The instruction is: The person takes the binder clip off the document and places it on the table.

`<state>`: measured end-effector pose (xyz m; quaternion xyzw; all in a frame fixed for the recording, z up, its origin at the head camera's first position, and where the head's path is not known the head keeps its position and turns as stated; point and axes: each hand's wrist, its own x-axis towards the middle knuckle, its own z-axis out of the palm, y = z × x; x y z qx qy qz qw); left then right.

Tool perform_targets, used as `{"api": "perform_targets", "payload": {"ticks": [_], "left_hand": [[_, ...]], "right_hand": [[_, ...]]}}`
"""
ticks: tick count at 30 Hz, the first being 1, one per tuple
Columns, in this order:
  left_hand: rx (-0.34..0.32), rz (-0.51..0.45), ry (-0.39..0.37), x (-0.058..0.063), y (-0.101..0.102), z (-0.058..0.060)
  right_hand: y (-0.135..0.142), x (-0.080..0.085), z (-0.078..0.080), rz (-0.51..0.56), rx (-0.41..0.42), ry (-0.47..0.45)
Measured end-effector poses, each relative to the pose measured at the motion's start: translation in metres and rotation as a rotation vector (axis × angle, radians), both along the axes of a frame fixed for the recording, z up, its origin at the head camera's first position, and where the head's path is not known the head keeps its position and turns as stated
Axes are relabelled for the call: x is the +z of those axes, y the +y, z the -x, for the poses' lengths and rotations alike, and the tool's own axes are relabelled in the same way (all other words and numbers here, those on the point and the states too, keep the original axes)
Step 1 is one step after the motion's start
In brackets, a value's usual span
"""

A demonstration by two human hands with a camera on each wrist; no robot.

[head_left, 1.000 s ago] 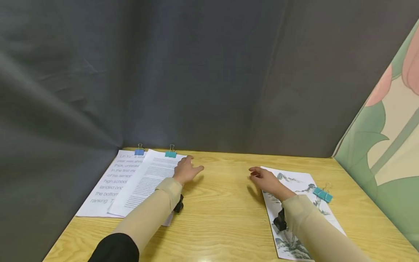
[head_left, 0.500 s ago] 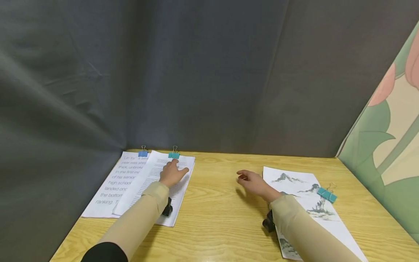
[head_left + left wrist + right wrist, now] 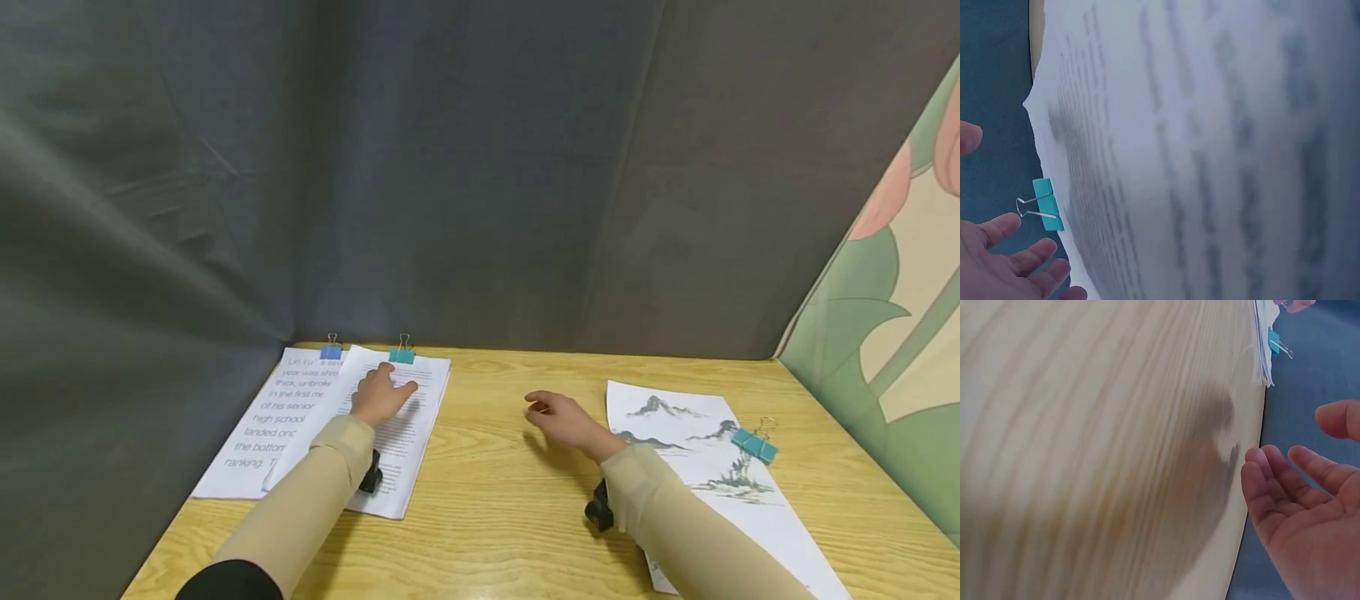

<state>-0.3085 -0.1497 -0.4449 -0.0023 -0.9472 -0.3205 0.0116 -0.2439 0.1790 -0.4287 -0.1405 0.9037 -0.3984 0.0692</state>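
Note:
My left hand (image 3: 380, 398) hovers over a stack of printed sheets (image 3: 408, 433) held by a teal binder clip (image 3: 402, 356) at its top edge. Its thumb and fingers are spread apart and grip nothing; in the left wrist view the fingertips lie near the clip (image 3: 1047, 205). Beneath that stack on the left, a second stack in larger print (image 3: 251, 442) carries a blue binder clip (image 3: 331, 352). My right hand (image 3: 562, 419) hangs above the bare wood with loosely bent fingers, holding nothing, as the right wrist view of the hand (image 3: 1316, 512) confirms.
To the right lie sheets with an ink landscape painting (image 3: 675, 433), a teal binder clip (image 3: 754, 445) on their right edge. A dark curtain (image 3: 480, 183) stands behind the wooden table (image 3: 487, 467), and a floral panel (image 3: 885, 333) borders it at right.
My left hand has moved left from the right edge of the printed stack to over its middle. The right hand has moved left, off the painted sheets. The view has shifted slightly.

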Motion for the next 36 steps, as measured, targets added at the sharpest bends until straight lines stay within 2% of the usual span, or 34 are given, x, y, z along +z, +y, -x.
{"api": "perform_targets", "payload": {"ticks": [9,17,22,31,36], "left_hand": [[0.025,0.027,-0.017,0.008,-0.012,-0.003],[0.042,0.046,-0.067,0.011,-0.027,-0.005],[0.056,0.032,-0.097,0.019,-0.038,-0.005],[0.08,0.026,-0.162,0.025,-0.052,-0.007],[0.102,0.034,-0.133,0.025,-0.062,-0.008]], "right_hand": [[-0.029,-0.003,0.004,0.081,0.01,-0.078],[-0.052,-0.006,0.007,0.104,0.025,-0.082],[-0.066,-0.006,0.009,0.154,0.049,-0.108],[-0.089,-0.011,0.01,0.271,0.029,-0.163],[-0.1,-0.01,0.008,0.385,-0.016,-0.25]]}}
